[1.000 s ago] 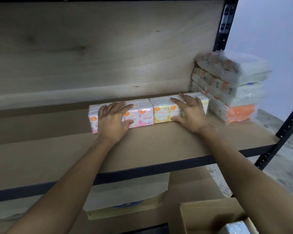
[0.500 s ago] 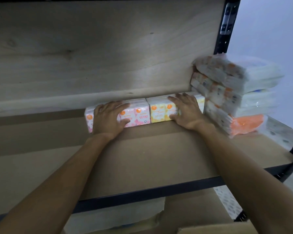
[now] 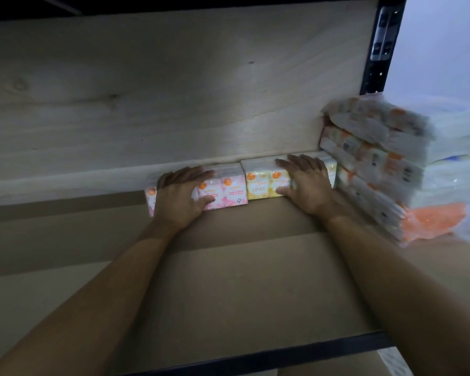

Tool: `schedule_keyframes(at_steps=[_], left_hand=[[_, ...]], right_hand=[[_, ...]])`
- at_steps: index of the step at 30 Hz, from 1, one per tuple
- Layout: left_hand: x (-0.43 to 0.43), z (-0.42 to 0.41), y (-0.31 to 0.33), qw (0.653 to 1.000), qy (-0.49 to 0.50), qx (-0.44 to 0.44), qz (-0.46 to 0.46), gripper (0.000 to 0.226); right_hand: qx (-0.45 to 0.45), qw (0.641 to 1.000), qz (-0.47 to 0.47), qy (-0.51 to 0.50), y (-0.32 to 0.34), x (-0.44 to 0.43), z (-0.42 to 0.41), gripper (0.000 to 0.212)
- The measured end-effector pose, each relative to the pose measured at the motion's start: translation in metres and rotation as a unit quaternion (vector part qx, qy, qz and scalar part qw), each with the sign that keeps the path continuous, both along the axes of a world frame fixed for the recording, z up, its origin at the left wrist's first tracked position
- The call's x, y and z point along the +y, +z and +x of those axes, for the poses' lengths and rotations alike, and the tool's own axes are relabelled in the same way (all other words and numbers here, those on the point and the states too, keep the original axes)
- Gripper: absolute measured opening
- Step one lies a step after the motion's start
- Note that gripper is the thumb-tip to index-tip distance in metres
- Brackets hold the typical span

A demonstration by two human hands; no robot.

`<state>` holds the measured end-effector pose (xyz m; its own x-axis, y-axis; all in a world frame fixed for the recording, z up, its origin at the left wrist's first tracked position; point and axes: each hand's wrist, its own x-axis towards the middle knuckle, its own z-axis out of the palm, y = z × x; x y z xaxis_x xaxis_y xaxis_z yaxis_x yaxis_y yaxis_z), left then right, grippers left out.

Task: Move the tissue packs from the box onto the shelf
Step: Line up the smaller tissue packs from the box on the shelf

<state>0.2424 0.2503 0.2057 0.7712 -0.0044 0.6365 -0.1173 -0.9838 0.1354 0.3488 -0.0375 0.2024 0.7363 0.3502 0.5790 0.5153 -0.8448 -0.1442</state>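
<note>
Left hand (image 3: 181, 198) flat, fingers spread on pink pack (image 3: 225, 189); right hand (image 3: 307, 185) likewise on yellow pack (image 3: 261, 179). Both packs now pushed against back board (image 3: 174, 104), nearer stacked bundles (image 3: 385, 164).

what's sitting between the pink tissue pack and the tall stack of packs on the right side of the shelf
The yellow tissue pack lies there, with the right hand flat on it, as the head view shows. It sits beside the pink tissue pack and close against the stack.

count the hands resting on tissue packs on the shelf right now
2. The left hand lies flat on the pink tissue pack; the right hand lies flat on the yellow tissue pack, beside the stacked packs at the right.
</note>
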Motion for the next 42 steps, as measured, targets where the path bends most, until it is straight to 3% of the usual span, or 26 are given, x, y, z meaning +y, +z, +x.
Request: schedule_keyframes(at_steps=[6,33,42], left_hand=[[0.009,0.018,0.001,0.999,-0.008,0.030,-0.016,0.071],[0.014,0.052,-0.008,0.999,0.030,-0.003,0.033,0.070],[-0.001,0.045,0.005,0.991,0.086,0.090,0.050,0.070]], right_hand=[[-0.011,1.000,0.000,-0.006,-0.002,0.007,0.016,0.072],[-0.003,1.000,-0.003,0.023,-0.002,0.007,0.034,0.069],[0.023,1.000,-0.017,-0.002,0.002,0.010,0.024,0.070]])
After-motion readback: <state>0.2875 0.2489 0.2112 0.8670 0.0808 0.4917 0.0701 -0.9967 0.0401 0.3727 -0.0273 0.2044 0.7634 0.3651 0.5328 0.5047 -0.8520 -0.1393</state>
